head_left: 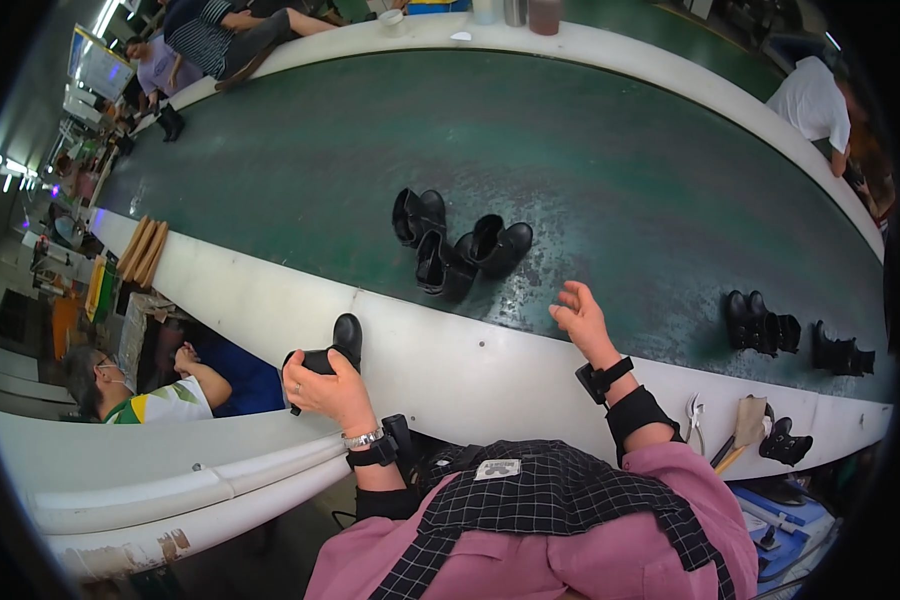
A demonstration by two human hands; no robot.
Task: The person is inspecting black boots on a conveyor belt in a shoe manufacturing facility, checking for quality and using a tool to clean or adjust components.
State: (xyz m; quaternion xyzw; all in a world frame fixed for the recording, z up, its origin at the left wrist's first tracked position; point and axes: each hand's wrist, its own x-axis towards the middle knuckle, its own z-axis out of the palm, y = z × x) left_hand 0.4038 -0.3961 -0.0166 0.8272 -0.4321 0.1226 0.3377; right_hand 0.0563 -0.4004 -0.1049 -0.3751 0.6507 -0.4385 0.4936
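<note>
Glossy black leather boot [346, 342]: shaft partly hidden by left hand [332, 392], fingers clasped round it, near white worktop's [450, 365] near edge. Right hand [584, 318] raised, fingers loosely curled, at green belt's [620, 190] near edge.

Brown sticks [143, 252] lie side by side at 9 o'clock. Shiny pliers [695, 428] lie at 4 o'clock. Near 12 o'clock are a little white bowl [391, 19] and a reddish jar [544, 16]. A person in a white shirt [813, 102] is at 2 o'clock.

Black boot [346, 345] in left grip [332, 392], toe forward
</note>
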